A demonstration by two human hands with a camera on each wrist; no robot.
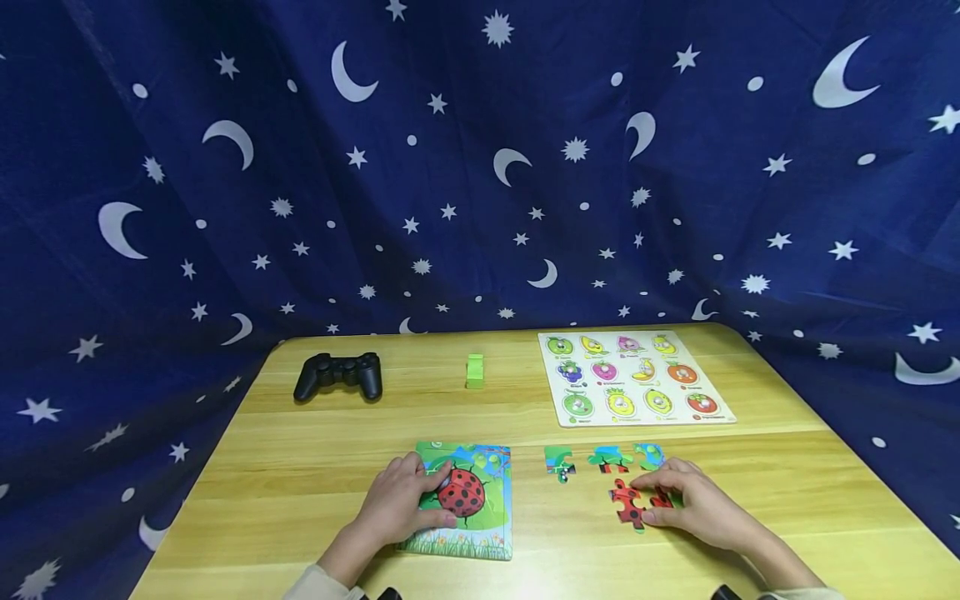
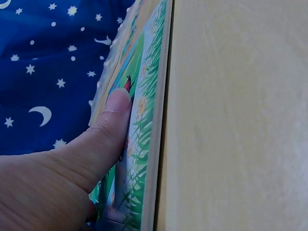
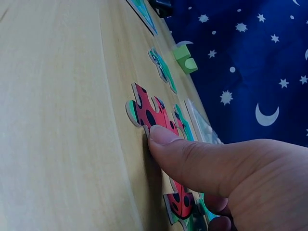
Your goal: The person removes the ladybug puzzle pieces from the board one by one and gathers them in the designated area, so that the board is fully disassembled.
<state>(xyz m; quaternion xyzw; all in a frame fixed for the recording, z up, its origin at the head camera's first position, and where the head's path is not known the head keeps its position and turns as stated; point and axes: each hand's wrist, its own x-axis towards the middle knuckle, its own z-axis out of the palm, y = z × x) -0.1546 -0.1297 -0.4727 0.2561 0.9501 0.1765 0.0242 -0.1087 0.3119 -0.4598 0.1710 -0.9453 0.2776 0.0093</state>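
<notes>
My left hand (image 1: 401,500) rests on the left part of a ladybug jigsaw board (image 1: 487,533), with thumb and index finger on its picture. In the left wrist view, the thumb lies across the board's printed grass border (image 2: 139,154); the other fingers are mostly hidden. To the right, my right hand (image 1: 693,504) pinches a red, black-spotted puzzle piece (image 1: 628,505) between thumb and index finger. The right wrist view shows the thumb at this piece's (image 3: 149,113) near edge. Another red piece (image 1: 660,500) lies partly hidden beneath the right hand.
Behind the right hand lie a green piece (image 1: 558,460), a green-and-red piece (image 1: 610,457) and a blue-green piece (image 1: 649,455). Farther back are a fruit peg board (image 1: 637,379), a small green block (image 1: 475,372) and a black game controller (image 1: 337,375). A starry curtain (image 1: 480,167) hangs behind the table.
</notes>
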